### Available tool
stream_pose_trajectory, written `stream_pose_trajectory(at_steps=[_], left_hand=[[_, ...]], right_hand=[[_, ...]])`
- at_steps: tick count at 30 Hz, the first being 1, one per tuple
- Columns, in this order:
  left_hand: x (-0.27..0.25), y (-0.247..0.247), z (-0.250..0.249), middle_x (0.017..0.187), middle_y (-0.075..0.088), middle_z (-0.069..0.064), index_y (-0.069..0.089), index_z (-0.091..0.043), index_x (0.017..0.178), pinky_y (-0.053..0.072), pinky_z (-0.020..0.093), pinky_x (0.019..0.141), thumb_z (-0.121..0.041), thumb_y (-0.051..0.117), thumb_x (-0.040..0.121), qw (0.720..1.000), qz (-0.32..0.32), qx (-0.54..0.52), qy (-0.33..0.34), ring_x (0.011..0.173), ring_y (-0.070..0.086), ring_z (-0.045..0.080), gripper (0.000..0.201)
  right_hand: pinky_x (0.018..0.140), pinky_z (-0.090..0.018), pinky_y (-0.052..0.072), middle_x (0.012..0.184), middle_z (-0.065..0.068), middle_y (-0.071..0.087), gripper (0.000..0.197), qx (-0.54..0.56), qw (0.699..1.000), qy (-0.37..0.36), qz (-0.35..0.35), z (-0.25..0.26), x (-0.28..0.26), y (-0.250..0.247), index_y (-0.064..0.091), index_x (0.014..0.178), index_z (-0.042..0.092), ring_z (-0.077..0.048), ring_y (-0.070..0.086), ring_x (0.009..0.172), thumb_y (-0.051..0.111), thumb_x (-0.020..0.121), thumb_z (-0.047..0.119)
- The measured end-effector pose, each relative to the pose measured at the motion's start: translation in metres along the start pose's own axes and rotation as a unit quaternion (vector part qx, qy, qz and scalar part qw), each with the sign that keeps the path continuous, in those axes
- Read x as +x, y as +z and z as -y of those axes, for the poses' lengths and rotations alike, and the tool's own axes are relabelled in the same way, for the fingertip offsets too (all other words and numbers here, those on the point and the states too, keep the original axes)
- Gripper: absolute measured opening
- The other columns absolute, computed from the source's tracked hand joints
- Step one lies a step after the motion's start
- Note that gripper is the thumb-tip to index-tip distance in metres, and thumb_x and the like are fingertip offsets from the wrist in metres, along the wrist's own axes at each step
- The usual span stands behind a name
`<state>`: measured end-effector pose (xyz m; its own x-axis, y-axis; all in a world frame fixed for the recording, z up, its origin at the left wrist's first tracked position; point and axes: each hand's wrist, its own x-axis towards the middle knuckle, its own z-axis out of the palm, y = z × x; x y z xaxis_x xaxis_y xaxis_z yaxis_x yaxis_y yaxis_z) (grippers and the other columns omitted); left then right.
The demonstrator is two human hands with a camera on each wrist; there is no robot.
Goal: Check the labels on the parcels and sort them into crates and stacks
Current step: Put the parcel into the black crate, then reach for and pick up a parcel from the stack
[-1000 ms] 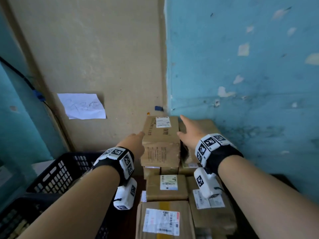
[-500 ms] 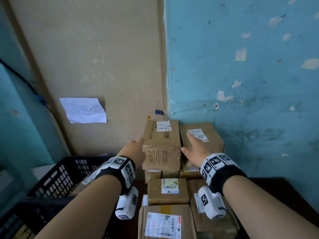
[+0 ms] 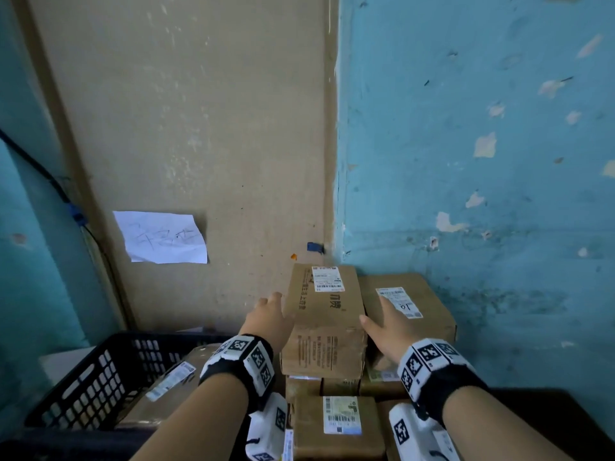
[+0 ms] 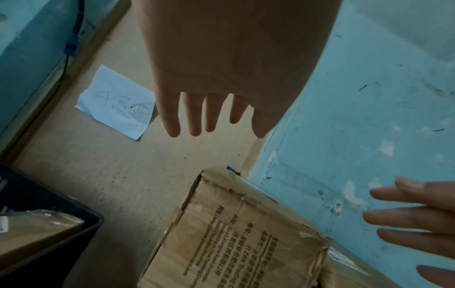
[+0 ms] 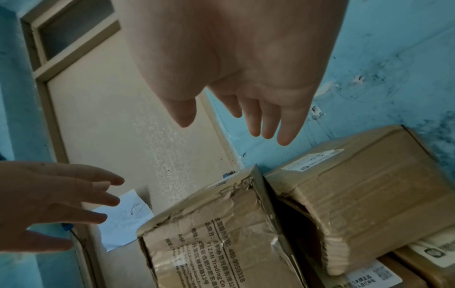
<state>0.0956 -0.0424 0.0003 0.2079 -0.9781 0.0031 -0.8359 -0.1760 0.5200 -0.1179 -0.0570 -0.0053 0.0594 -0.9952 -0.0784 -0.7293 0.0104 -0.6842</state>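
A tall printed cardboard parcel (image 3: 324, 314) with a white label on top stands on the stack in the wall corner. Beside it on the right sits a wider parcel (image 3: 412, 304) whose label reads "10". My left hand (image 3: 271, 311) hovers at the tall parcel's left side, fingers straight and spread. My right hand (image 3: 386, 317) hovers at its right side, over the wider parcel, fingers also straight. The wrist views show the left hand (image 4: 211, 117) and the right hand (image 5: 246, 120) empty above the tall parcel (image 4: 236, 233), not touching it.
A black plastic crate (image 3: 100, 377) at the left holds a labelled parcel (image 3: 166, 387). More labelled parcels (image 3: 339, 424) lie lower in the stack in front of me. A handwritten paper note (image 3: 159, 237) hangs on the beige door, and blue walls close the corner.
Both hands have come off the sides of the tall parcel and spread open beside it. The parcel stays on the stack.
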Motion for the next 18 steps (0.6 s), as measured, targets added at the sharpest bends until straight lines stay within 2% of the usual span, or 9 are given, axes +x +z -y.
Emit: stream_pose_trajectory(at_steps=[4, 7, 9, 10, 12, 14, 16, 18], left_hand=[[0.024, 0.008, 0.009, 0.152, 0.034, 0.015, 0.023, -0.012, 0.152, 0.04, 0.041, 0.108, -0.037, 0.049, 0.101, 0.998, -0.004, -0.051, -0.03, 0.136, 0.041, 0.03, 0.063], [0.042, 0.019, 0.015, 0.153, 0.035, 0.015, 0.02, -0.011, 0.153, 0.041, 0.04, 0.106, -0.039, 0.052, 0.099, 0.993, 0.004, -0.102, -0.057, 0.136, 0.042, 0.03, 0.068], [0.053, 0.029, 0.018, 0.151, 0.038, 0.015, 0.022, -0.009, 0.152, 0.044, 0.039, 0.103, -0.037, 0.055, 0.098, 0.989, 0.014, -0.131, -0.065, 0.133, 0.046, 0.029, 0.07], [0.057, 0.034, 0.019, 0.149, 0.041, 0.015, 0.024, -0.007, 0.151, 0.045, 0.038, 0.102, -0.037, 0.056, 0.098, 0.987, 0.02, -0.143, -0.067, 0.131, 0.048, 0.028, 0.069], [0.066, 0.045, 0.022, 0.144, 0.047, 0.013, 0.029, -0.005, 0.147, 0.048, 0.035, 0.099, -0.037, 0.058, 0.097, 0.983, 0.027, -0.169, -0.067, 0.125, 0.053, 0.027, 0.066], [0.073, 0.054, 0.027, 0.139, 0.052, 0.011, 0.033, -0.005, 0.145, 0.049, 0.031, 0.094, -0.037, 0.058, 0.096, 0.975, 0.028, -0.204, -0.078, 0.12, 0.056, 0.026, 0.063], [0.078, 0.064, 0.034, 0.131, 0.058, 0.01, 0.041, -0.006, 0.14, 0.051, 0.032, 0.093, -0.037, 0.059, 0.096, 0.965, 0.023, -0.243, -0.095, 0.113, 0.059, 0.025, 0.056], [0.081, 0.071, 0.041, 0.121, 0.063, 0.007, 0.048, -0.007, 0.134, 0.053, 0.036, 0.09, -0.036, 0.058, 0.096, 0.956, 0.018, -0.275, -0.105, 0.105, 0.061, 0.023, 0.048]], right_hand=[[0.117, -0.042, 0.028, 0.161, -0.005, 0.022, 0.072, 0.034, 0.999, 0.042, 0.009, -0.006, 0.026, 0.012, 0.011, 0.156, 0.015, -0.026, 0.029, 0.145, 0.043, 0.099, 0.047], [0.118, -0.047, 0.026, 0.161, -0.005, 0.022, 0.074, 0.075, 0.994, 0.073, 0.011, -0.012, 0.046, 0.025, 0.015, 0.156, 0.016, -0.027, 0.028, 0.145, 0.044, 0.098, 0.051], [0.116, -0.046, 0.03, 0.159, -0.005, 0.028, 0.071, 0.09, 0.991, 0.094, 0.02, -0.013, 0.057, 0.033, 0.019, 0.155, 0.016, -0.027, 0.033, 0.143, 0.043, 0.098, 0.051], [0.112, -0.045, 0.035, 0.154, -0.005, 0.036, 0.067, 0.093, 0.991, 0.096, 0.02, -0.012, 0.062, 0.037, 0.027, 0.152, 0.016, -0.026, 0.042, 0.137, 0.044, 0.098, 0.052], [0.097, -0.038, 0.046, 0.135, -0.003, 0.055, 0.049, 0.106, 0.99, 0.091, 0.008, -0.012, 0.071, 0.043, 0.046, 0.136, 0.016, -0.022, 0.057, 0.116, 0.044, 0.099, 0.048], [0.086, -0.033, 0.049, 0.117, -0.001, 0.063, 0.036, 0.119, 0.989, 0.089, -0.006, -0.01, 0.079, 0.048, 0.056, 0.122, 0.017, -0.02, 0.061, 0.1, 0.043, 0.101, 0.042], [0.082, -0.031, 0.048, 0.109, -0.001, 0.064, 0.031, 0.129, 0.987, 0.093, -0.018, -0.011, 0.085, 0.054, 0.06, 0.116, 0.016, -0.019, 0.06, 0.092, 0.044, 0.101, 0.039], [0.085, -0.034, 0.05, 0.108, -0.001, 0.065, 0.027, 0.149, 0.983, 0.1, -0.024, -0.012, 0.086, 0.062, 0.061, 0.116, 0.016, -0.021, 0.061, 0.095, 0.046, 0.101, 0.033]])
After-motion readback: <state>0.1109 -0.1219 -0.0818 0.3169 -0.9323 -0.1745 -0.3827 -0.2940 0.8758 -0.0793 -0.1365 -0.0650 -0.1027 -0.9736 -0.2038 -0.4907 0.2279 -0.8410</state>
